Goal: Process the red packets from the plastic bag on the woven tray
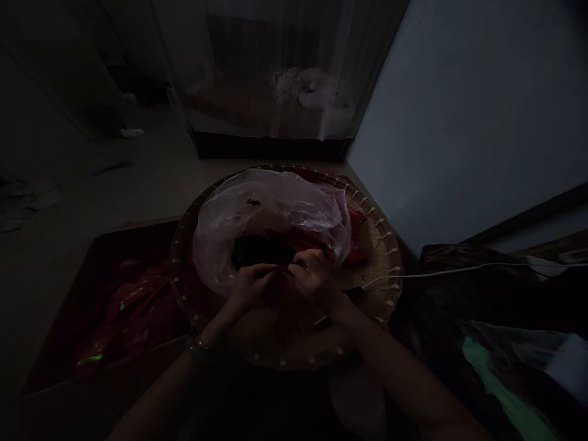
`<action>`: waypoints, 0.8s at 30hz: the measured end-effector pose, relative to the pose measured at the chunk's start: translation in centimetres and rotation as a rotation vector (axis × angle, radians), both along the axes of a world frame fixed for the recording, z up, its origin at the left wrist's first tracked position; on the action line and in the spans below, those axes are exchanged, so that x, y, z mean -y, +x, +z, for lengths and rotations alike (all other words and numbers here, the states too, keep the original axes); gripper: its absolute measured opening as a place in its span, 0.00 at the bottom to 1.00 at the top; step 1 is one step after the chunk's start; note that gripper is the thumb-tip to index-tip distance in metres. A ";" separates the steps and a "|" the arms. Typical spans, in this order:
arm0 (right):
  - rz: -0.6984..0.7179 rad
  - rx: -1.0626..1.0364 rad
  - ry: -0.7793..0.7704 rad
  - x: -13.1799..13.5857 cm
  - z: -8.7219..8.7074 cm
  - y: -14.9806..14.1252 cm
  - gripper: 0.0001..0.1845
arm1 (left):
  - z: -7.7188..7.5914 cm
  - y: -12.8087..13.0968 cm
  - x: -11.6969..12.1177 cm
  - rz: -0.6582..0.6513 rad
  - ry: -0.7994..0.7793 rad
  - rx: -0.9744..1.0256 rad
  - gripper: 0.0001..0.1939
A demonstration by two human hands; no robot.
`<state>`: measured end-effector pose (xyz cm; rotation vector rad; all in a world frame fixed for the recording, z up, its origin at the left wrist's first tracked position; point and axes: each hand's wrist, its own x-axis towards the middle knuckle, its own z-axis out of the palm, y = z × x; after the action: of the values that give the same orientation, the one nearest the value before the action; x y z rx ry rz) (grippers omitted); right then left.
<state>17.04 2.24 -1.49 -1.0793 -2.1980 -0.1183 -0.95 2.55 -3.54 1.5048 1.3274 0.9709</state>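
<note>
Both hands meet over a round woven bamboo tray (pixel 395 260). My left hand (pixel 250 286) is closed, its thumb and fingers pinching the near side of a small dark red piece (pixel 278 285). My right hand (pixel 311 274) has its fingers curled in on the other side of that same piece. The light is too dim to tell what it is. Just beyond the fingers lies a crumpled clear plastic bag (pixel 271 190), with a black heap (pixel 257 250) at its opening. Red packets (pixel 356 229) show beside the bag at the right.
A box (pixel 98 245) of red packets (pixel 138 294) with shiny print stands left of the tray. A dark device (pixel 353 295) with a white cable (pixel 427 274) lies in the tray near my right wrist. Clothes (pixel 496 361) are piled at right, below a pale wall (pixel 468 122).
</note>
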 end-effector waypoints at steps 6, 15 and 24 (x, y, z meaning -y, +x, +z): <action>0.098 -0.218 -0.206 -0.6 1.0 -0.1 0.09 | 0.2 -0.3 0.0 0.059 0.114 -0.047 0.13; 0.107 -0.536 -1.022 -1.2 0.7 0.0 0.12 | -0.3 -0.9 -0.3 0.028 0.290 -0.152 0.12; 0.154 -0.775 -1.331 -0.9 -0.5 -0.1 0.18 | 0.7 -0.5 2.0 -0.142 0.754 -0.900 0.24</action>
<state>16.94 3.16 -2.01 -1.2183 -1.4427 1.7150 -1.41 0.57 -2.82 2.7965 1.4645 0.7403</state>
